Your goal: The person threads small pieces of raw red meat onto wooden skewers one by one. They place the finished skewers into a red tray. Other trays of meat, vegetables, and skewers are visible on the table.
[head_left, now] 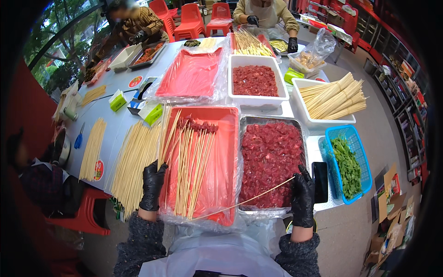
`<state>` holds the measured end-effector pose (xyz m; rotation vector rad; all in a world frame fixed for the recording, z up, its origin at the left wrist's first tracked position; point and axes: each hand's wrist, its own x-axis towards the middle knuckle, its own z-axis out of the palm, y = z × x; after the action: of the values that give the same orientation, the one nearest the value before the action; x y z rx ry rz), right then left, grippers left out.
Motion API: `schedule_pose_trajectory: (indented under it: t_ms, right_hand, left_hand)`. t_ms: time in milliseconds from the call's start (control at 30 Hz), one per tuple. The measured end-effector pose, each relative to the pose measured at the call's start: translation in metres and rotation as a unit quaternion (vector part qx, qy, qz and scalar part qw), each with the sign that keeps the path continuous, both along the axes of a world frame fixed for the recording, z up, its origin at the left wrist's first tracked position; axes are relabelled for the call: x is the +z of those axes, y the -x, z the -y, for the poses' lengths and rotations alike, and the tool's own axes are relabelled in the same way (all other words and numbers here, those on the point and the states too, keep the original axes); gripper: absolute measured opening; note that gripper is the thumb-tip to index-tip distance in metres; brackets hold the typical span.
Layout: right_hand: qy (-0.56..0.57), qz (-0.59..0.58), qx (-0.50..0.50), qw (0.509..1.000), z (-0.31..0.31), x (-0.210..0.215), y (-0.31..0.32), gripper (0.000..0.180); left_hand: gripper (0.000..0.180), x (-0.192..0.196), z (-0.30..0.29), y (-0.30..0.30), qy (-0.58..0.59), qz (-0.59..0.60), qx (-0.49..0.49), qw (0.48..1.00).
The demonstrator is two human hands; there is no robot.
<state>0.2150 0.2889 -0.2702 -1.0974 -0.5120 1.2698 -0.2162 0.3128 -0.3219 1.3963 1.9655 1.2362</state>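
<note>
My left hand (154,182), in a black glove, is closed round a small bunch of bamboo skewers (165,134) that point away from me over the left rim of a red tray (226,152). Inside that plastic-lined tray lie several skewers with dark red meat (198,125) at their far ends. My right hand (302,196), also gloved in black, pinches a single skewer (258,194) near one end. It slants down to the left across the near edges of both trays. Under its fingers is the right side of a metal tray of cut raw meat (272,157).
More skewers (136,157) lie left of the red tray. A black phone (320,182) and a blue basket of green leaves (348,161) sit at the right. Beyond stand a white tub of meat (256,83) and a white bin of skewers (330,99). Other people work across the table.
</note>
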Motion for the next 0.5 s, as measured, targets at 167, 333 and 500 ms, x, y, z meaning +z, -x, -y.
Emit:
schedule_pose_trajectory:
  t_ms: [167,333,500]
  right_hand:
    - [-0.013,-0.029,-0.021,0.999,-0.003,-0.001,0.003,0.038]
    - [-0.012,-0.025,-0.021,0.999,-0.004,0.0,0.004,0.038]
    - [-0.012,-0.035,-0.027,0.999,-0.004,0.0,0.003,0.038]
  left_hand:
    - [0.023,0.013,0.007,-0.013,0.006,0.017,-0.001,1.0]
    - [0.023,0.044,0.019,-0.028,0.068,0.153,0.005,0.986]
    - [0.022,0.065,0.033,-0.039,0.065,0.326,-0.162,0.929]
